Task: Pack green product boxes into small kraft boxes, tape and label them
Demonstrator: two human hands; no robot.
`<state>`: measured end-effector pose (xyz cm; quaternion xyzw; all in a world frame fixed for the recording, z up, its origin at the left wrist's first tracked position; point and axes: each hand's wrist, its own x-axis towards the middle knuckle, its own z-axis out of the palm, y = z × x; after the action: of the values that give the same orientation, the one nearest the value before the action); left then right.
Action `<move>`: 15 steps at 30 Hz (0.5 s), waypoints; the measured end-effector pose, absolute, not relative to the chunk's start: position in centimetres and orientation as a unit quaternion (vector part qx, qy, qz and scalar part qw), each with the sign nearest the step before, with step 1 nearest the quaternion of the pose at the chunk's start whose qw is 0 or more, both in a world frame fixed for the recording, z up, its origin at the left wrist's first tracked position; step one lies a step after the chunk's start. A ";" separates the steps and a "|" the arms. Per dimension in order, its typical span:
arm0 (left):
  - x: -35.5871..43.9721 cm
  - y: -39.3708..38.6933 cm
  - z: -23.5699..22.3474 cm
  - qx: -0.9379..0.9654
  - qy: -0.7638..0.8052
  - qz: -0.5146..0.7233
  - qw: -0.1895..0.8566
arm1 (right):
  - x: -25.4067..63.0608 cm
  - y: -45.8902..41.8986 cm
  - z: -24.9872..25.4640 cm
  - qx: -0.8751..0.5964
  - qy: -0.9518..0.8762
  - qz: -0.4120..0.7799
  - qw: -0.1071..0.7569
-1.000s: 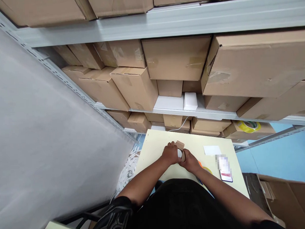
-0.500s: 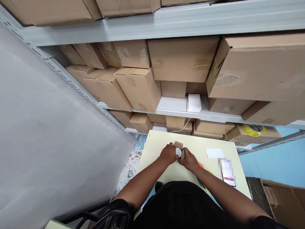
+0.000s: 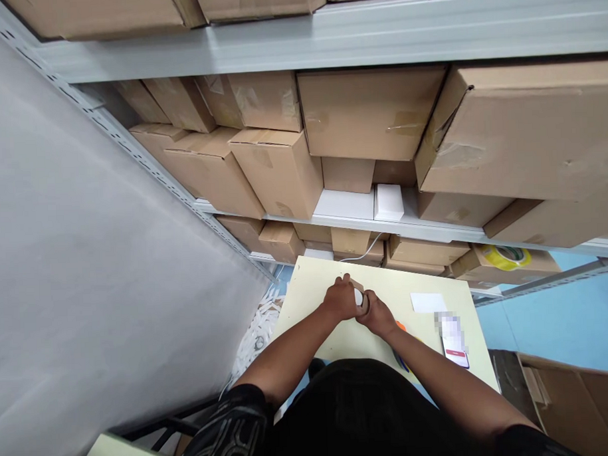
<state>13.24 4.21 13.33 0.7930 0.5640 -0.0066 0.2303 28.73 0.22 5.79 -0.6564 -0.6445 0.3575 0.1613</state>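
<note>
Over the pale yellow table point(image 3: 311, 287), my left hand point(image 3: 340, 300) and my right hand point(image 3: 377, 315) meet around a small brown cardboard box point(image 3: 358, 284). A white object point(image 3: 358, 296) shows between the fingers, partly inside the box. Both hands have their fingers curled on the box. What the white object is cannot be made out.
A white card point(image 3: 427, 302) and a phone point(image 3: 455, 349) lie on the table's right side, an orange item point(image 3: 400, 326) by my right wrist. Metal shelving point(image 3: 327, 44) packed with cardboard boxes rises behind. A yellow tape roll point(image 3: 504, 255) sits at right. A grey wall point(image 3: 61, 276) stands left.
The hands have closed in a little tighter round the small box and shifted slightly away from me. The view has drifted a bit.
</note>
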 end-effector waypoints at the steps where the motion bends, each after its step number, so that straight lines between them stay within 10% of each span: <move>1: 13.1 4.1 13.8 0.795 0.563 0.005 0.225 | 28.6 0.3 5.9 -0.657 -0.643 0.357 0.166; 15: 6.9 1.6 20.6 0.735 0.590 0.258 0.214 | 28.1 1.3 5.6 -0.662 -0.666 0.304 0.161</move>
<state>6.89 1.62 20.64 0.7347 0.5899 0.2576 0.2143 28.10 1.34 5.59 -0.6621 -0.6658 0.3040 0.1611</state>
